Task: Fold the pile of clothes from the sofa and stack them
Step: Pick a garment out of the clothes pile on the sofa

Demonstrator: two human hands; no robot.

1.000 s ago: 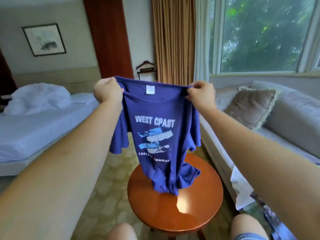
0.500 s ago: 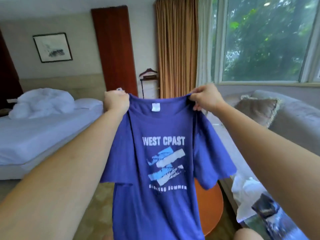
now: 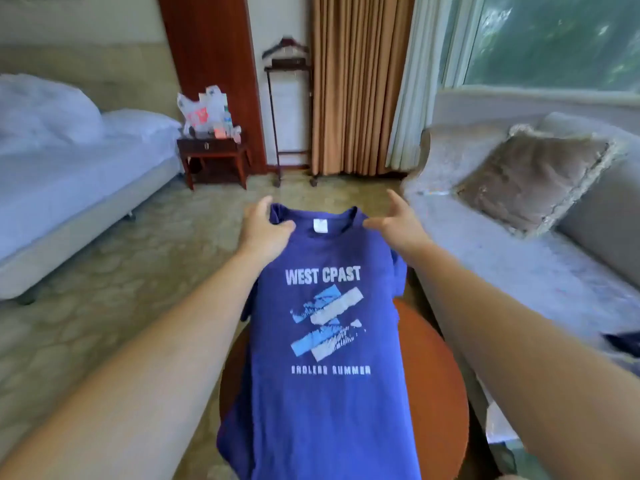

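A blue T-shirt [image 3: 325, 393] printed "WEST CPAST" lies front up, stretched lengthwise over a round wooden table [image 3: 436, 375], its hem hanging off the near edge. The collar end is held out past the table's far edge. My left hand [image 3: 263, 233] pinches the left shoulder beside the collar, thumb on top. My right hand [image 3: 398, 223] holds the right shoulder with its thumb on the cloth and its fingers spread. The right sleeve droops below that hand.
A grey sofa [image 3: 519, 258] with a brown cushion [image 3: 533, 178] runs along the right. On its near seat lies a dark garment [image 3: 623, 344] and white cloth [image 3: 498, 424]. A bed [image 3: 69, 174] stands left, with a nightstand [image 3: 211, 150] and a valet stand [image 3: 287, 98] behind.
Both hands have lowered the T-shirt from hanging at chest height down and forward. It now lies spread across the table instead of dangling above it.
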